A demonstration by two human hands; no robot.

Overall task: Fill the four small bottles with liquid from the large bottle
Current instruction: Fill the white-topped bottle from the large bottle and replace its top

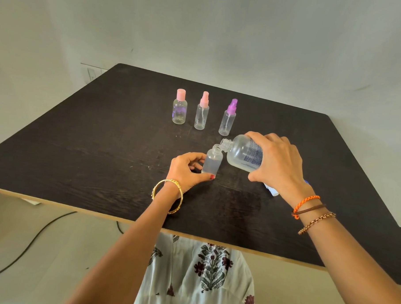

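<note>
Lg bottle (245, 155) tilted in rt-hand fingers (273, 141), over sm bottle (213, 160).

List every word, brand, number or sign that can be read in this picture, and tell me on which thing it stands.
Nothing can be read here.
Large bottle, tilted in the right hand: a label with dark blue print, too blurred to read.
Four small bottles, one in the left hand: no print that I can see.
Wall plate behind the table: no readable marks.
</note>
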